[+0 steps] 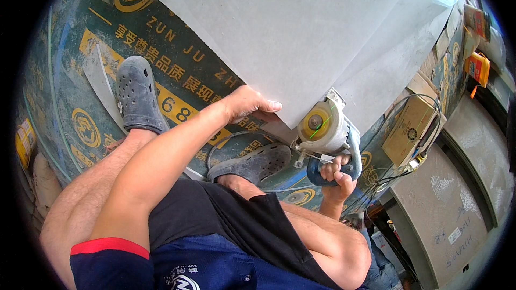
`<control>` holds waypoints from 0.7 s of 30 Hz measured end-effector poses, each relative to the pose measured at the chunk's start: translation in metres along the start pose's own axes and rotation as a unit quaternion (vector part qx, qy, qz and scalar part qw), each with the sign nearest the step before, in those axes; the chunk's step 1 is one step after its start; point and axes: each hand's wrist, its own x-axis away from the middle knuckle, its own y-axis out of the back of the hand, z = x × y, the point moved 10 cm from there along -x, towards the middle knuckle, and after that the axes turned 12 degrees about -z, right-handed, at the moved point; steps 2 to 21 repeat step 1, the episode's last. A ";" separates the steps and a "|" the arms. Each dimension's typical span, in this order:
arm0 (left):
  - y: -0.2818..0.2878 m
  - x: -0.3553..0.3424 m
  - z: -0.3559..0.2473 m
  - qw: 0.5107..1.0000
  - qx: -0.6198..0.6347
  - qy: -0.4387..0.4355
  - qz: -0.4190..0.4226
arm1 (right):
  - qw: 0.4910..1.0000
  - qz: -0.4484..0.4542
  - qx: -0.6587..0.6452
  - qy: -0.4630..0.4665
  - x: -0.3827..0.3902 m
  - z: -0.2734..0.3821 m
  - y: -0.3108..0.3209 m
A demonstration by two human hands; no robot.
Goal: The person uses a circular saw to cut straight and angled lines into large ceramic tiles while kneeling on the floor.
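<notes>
A large pale grey slab, like a floor tile (pixel 285 32), reaches from the middle to the top of the picture, with one corner toward me. My left hand (pixel 248 104) is closed on its left edge near that corner, thumb on top and fingers partly hidden underneath. My right hand (pixel 337 173) wraps round the blue handle of a handheld circular saw (pixel 329 129). The saw stands tilted at the slab's near corner, its yellow disc facing me. Whether the blade touches the slab, I cannot tell.
Green protective sheeting (pixel 177 70) with yellow print covers the floor. My dark clogs (pixel 137 91) rest on it, beside a thin pale offcut (pixel 99 78). At the right are a cardboard box (pixel 406 133), loose cables, an orange-red package (pixel 477 69) and grey panels (pixel 438 231).
</notes>
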 end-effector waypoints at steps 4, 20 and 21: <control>0.001 -0.003 0.002 1.000 -0.006 0.000 0.002 | 1.000 0.000 -0.001 0.000 0.000 0.000 0.000; 0.001 -0.003 0.002 1.000 -0.006 0.000 0.002 | 1.000 0.000 -0.001 0.000 0.000 0.000 0.000; 0.001 -0.003 0.002 1.000 -0.006 0.000 0.002 | 1.000 0.000 -0.001 0.000 0.000 0.000 0.000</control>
